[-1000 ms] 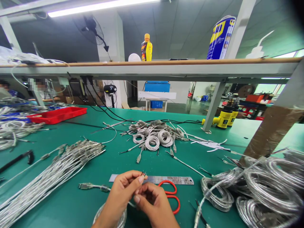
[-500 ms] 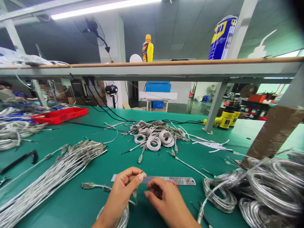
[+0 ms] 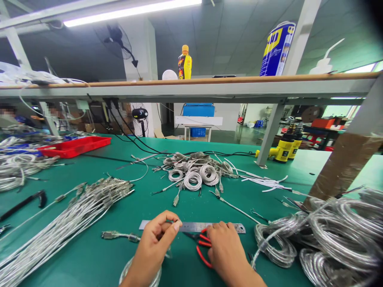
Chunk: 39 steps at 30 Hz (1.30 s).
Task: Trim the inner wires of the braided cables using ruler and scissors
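Observation:
My left hand (image 3: 157, 245) is closed in a pinch, thumb against the fingertips, on the end of a clear-jacketed cable; the fingers mostly hide that end. Under this wrist lies the cable's coil (image 3: 127, 273), and its USB plug (image 3: 110, 235) rests on the mat to the left. My right hand (image 3: 224, 249) is palm down, its fingers over the handles of small red-handled pliers (image 3: 203, 243). The pliers' dark jaws point left toward my left hand. Behind both hands lies a steel ruler (image 3: 191, 227), partly covered.
Straight cables (image 3: 89, 207) lie bundled at left, with a red tray (image 3: 76, 146) behind. A pile of small coils (image 3: 193, 180) sits mid-table. Large coils (image 3: 344, 227) crowd the right, near a wrapped post (image 3: 338, 171). A shelf (image 3: 185, 85) spans above.
My right hand has moved right and turned palm down onto the red handles, uncovering the pliers' jaws. My left hand keeps its pinch nearly in place.

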Motion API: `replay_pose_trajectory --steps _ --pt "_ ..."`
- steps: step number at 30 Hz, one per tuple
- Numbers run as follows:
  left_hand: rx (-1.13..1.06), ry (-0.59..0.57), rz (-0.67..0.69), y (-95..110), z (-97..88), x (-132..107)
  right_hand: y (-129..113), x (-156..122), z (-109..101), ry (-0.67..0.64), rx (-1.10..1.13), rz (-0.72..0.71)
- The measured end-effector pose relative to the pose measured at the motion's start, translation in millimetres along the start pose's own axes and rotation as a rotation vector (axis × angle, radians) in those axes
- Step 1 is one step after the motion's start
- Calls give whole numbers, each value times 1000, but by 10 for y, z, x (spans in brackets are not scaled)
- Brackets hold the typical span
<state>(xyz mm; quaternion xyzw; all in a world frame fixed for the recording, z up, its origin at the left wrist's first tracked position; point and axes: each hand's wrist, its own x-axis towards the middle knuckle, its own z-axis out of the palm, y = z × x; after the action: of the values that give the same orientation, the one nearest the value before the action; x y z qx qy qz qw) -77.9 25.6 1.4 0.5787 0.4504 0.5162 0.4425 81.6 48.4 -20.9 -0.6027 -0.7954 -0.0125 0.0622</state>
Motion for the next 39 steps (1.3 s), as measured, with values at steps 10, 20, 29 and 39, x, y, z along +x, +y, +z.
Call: replay_pose_trajectory --steps 10,20,29,39 --pt "33 4 16 6 -40 16 -140 -65 98 72 944 -146" --pt "24 11 21 26 -36 27 -162 -104 88 165 730 -166" --pt "44 -17 32 27 -38 9 -153 -99 44 198 692 -180" --pt "43 -6 26 20 -36 26 -161 -89 47 227 603 -165"
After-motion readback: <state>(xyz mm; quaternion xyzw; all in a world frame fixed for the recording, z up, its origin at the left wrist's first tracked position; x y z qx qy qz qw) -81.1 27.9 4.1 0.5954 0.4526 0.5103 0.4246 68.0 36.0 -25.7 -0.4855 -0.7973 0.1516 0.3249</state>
